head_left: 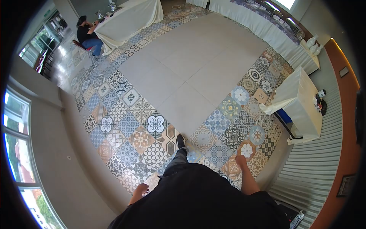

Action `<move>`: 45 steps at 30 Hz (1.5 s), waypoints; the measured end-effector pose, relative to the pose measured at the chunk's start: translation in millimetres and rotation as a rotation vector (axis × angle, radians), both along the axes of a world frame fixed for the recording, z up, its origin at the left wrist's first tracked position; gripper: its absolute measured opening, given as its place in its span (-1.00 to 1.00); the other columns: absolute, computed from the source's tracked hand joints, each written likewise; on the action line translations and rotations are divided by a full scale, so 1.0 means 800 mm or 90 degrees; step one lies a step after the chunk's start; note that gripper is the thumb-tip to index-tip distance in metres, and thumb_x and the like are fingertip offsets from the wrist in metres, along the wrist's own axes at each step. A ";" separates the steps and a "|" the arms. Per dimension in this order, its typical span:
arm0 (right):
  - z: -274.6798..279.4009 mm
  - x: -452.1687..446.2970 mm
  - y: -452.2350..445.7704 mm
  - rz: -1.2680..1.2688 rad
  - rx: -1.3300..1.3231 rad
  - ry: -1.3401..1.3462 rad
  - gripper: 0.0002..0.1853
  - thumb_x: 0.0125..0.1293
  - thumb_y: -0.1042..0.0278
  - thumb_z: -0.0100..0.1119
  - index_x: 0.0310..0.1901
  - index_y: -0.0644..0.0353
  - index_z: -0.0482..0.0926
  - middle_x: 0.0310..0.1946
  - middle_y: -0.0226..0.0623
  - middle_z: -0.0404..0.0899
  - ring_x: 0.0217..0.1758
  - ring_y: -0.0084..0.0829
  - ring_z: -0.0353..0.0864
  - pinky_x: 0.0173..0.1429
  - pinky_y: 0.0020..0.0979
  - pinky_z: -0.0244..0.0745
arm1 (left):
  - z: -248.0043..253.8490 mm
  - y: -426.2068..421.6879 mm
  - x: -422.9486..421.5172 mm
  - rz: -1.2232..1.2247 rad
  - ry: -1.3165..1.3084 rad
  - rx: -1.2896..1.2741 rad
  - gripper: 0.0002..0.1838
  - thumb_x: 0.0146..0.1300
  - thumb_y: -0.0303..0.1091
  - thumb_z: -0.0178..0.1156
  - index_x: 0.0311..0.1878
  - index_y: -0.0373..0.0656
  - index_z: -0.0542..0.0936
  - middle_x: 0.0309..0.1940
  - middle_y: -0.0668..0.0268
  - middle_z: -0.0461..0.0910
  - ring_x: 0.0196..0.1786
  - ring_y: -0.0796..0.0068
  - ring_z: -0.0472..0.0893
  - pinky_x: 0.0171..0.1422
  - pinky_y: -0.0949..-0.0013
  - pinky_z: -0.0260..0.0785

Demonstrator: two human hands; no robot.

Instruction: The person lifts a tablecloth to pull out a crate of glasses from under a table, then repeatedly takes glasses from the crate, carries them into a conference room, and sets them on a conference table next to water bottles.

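Observation:
My left hand [142, 188] hangs low beside my black shirt [198, 194], its fingers loosely curled with nothing visible in them. On the other side my right hand [241, 160] is held a little forward of my body, closed in a loose fist, and no object shows in it. Neither hand touches anything. Below them lies a floor of patterned tiles [141, 139]. One dark shoe [180, 140] is stretched forward, near the corner of a plain grey floor area [185, 82].
A person [88, 35] sits at a cloth-covered table [127, 23] at the far left. A long draped table [248, 26] lines the back right. Nearer on the right stands a small draped table [301, 103] with items on top. Windows [17, 152] flank the left wall.

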State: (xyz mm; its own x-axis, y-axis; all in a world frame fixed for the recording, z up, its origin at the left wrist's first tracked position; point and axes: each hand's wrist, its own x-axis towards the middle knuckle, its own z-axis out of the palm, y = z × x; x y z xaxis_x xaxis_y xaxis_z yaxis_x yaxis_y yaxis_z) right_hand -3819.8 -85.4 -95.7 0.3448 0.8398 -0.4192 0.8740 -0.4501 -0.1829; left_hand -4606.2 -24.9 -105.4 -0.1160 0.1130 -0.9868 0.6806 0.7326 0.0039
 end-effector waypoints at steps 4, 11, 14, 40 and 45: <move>0.008 -0.006 0.059 -0.104 -0.044 0.082 -0.76 0.29 0.30 0.14 -0.31 0.16 0.80 -0.23 -0.01 0.79 -0.06 0.05 0.78 0.00 0.05 0.64 | -0.031 0.178 0.029 -0.088 -0.088 0.030 -0.67 0.63 -0.10 -0.04 0.14 -0.09 0.58 -0.21 0.32 0.74 -0.31 0.38 0.79 -0.39 0.19 0.48; -0.033 0.041 0.153 0.015 0.045 -0.089 -0.85 0.19 0.39 0.24 -0.37 0.03 0.83 -0.36 -0.21 0.80 -0.27 -0.15 0.80 -0.13 -0.20 0.68 | -0.026 0.649 0.209 -0.374 0.004 0.568 -0.62 0.45 0.00 0.10 0.07 0.01 0.74 -0.26 0.09 0.81 -0.10 0.02 0.81 0.11 0.03 0.63; -0.019 0.038 0.215 -0.075 0.092 -0.018 -0.85 0.17 0.41 0.25 -0.38 0.03 0.83 -0.39 -0.25 0.79 -0.29 -0.19 0.80 -0.14 -0.20 0.69 | 0.046 0.788 0.308 -0.230 -0.148 0.598 -0.71 0.45 -0.09 0.22 0.10 0.06 0.73 -0.32 0.16 0.80 -0.27 0.26 0.80 -0.06 0.16 0.63; 0.033 0.448 1.153 0.068 0.179 -0.005 -0.83 0.25 0.39 0.19 -0.39 0.18 0.76 -0.32 -0.04 0.76 -0.22 0.01 0.76 -0.09 -0.11 0.65 | 0.014 1.102 0.438 -0.102 -0.166 0.201 -0.77 0.63 -0.18 -0.01 0.02 -0.03 0.59 -0.13 0.31 0.77 -0.31 0.34 0.79 -0.39 0.25 0.51; 0.082 0.384 1.303 -0.005 0.067 0.137 -0.79 0.20 0.44 0.11 -0.31 0.15 0.78 -0.30 -0.02 0.78 -0.22 -0.02 0.78 -0.06 -0.15 0.64 | -0.008 1.319 0.496 -0.064 -0.094 0.029 -0.72 0.64 -0.15 -0.08 0.02 -0.02 0.59 0.01 0.29 0.77 -0.23 0.31 0.81 -0.38 0.23 0.52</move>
